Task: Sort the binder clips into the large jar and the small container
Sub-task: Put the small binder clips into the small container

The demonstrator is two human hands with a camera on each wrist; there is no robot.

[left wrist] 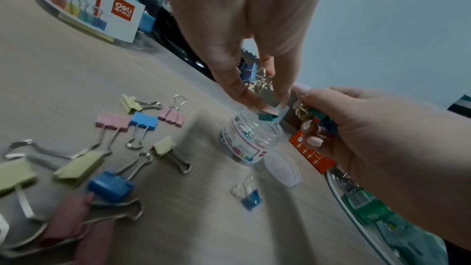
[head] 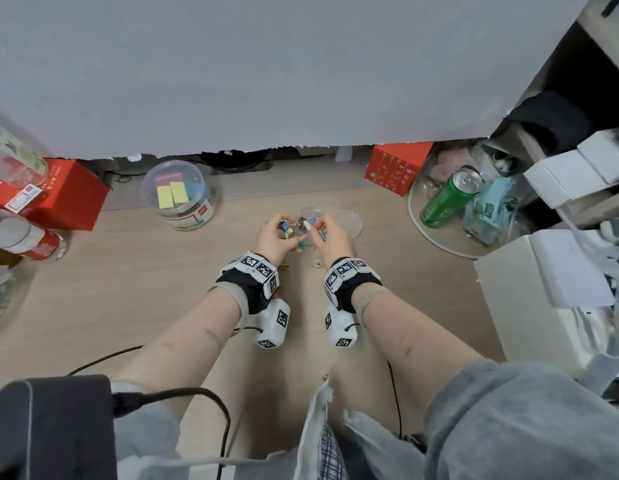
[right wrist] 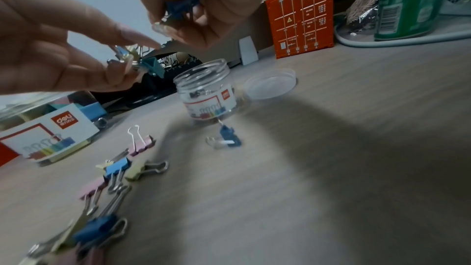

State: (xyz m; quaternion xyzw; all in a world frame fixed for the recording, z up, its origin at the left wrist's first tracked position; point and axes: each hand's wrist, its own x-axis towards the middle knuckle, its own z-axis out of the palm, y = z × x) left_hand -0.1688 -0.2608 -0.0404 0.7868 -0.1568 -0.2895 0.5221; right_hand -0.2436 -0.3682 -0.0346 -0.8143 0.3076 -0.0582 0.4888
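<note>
The open small container (left wrist: 251, 140) stands on the desk between my hands, with a few small clips inside. Just above its mouth my left hand (left wrist: 269, 108) pinches a small teal binder clip (left wrist: 267, 117) at the fingertips and keeps a few more small clips (left wrist: 251, 74) in the palm. My right hand (right wrist: 175, 25), close on the right, grips a bunch of small clips (right wrist: 183, 7). The large jar (head: 178, 195) stands open at the back left with big clips inside. Several large clips (left wrist: 109, 184) and one small blue clip (left wrist: 251, 198) lie loose on the desk.
The small container's clear lid (head: 349, 221) lies just right of it. An orange box (right wrist: 300, 15) and a green can (head: 450, 195) on a round tray stand at the back right. Red boxes (head: 62, 199) are at the left, white boxes (head: 529, 299) at the right.
</note>
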